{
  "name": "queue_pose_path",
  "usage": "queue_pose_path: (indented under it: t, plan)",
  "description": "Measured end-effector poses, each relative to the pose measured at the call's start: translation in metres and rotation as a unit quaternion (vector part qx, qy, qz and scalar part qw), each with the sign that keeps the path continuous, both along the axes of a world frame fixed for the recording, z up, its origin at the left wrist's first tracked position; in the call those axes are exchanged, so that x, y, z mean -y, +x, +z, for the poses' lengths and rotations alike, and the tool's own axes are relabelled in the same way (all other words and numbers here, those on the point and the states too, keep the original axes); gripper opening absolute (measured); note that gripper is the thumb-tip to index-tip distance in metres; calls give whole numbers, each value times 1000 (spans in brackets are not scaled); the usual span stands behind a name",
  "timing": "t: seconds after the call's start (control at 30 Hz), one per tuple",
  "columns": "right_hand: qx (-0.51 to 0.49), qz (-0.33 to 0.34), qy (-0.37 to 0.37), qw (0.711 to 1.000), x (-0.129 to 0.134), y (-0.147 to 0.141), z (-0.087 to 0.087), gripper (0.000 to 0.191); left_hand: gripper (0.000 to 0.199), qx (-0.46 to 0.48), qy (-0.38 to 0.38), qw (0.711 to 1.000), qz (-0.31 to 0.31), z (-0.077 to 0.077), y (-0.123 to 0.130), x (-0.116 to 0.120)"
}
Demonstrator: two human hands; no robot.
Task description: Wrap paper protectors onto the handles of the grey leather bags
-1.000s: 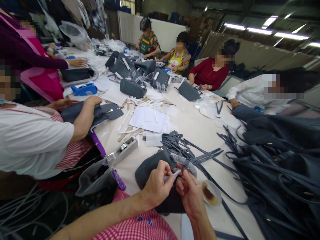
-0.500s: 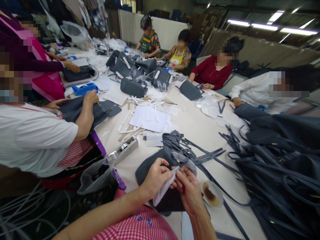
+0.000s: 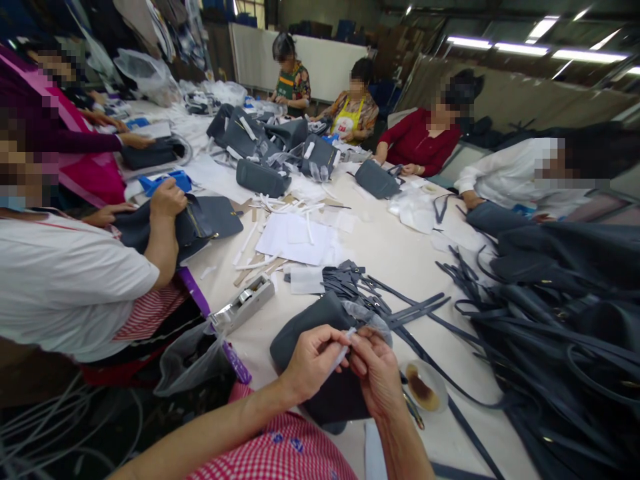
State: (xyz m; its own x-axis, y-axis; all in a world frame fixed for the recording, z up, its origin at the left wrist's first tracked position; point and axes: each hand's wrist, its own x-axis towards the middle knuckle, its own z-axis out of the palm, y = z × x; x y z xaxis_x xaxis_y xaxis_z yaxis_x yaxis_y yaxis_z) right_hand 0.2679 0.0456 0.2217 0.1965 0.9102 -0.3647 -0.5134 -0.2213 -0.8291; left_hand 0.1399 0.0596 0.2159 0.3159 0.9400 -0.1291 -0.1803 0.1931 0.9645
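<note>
A small strip of thin white material [image 3: 349, 335] is pinched between my two hands, over a dark grey bag [image 3: 305, 327] on the table's near side. My left hand [image 3: 315, 357] closes its fingers and thumb on the strip's lower left part. Fingertips of my right hand [image 3: 373, 360] meet at its upper end, close to the left ones. Clear plastic wrap [image 3: 373, 320] lies just behind my right hand. The bag's lower part shows below both hands, partly hidden by them.
Right of my hand is a dish with brown liquid [image 3: 424, 387]. Grey straps [image 3: 350, 283] lie ahead, a tape dispenser [image 3: 243, 303] to the left, piled dark bags [image 3: 565, 320] at right. White sheets [image 3: 295, 237] lie mid-table. Several people sit around, one close on the left.
The white material hung down as a longer flap from my left hand; now it is bunched small between my fingers. The view has shifted slightly.
</note>
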Motion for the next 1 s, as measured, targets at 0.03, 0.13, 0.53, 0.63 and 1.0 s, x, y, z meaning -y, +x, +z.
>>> queue_pose_path:
  t: [0.03, 0.13, 0.53, 0.63, 1.0]
  plan:
    - [3, 1, 2, 1000, 0, 0, 0, 32, 18, -1, 1, 1000, -3, 1, 0, 0]
    - [13, -2, 7, 1000, 0, 1, 1, 31, 17, -9, 19, 1000, -3, 4, 1, 0]
    - [-6, 29, 14, 999, -1, 4, 1, 24, 32, 31, -3, 999, 24, -1, 5, 0]
    - [-21, 30, 26, 999, -1, 4, 0, 23, 40, 74, -38, 996, 26, 1, 8, -1]
    - [-22, 15, 28, 999, -2, 5, -2, 29, 25, 88, -77, 993, 1, 4, 9, -1]
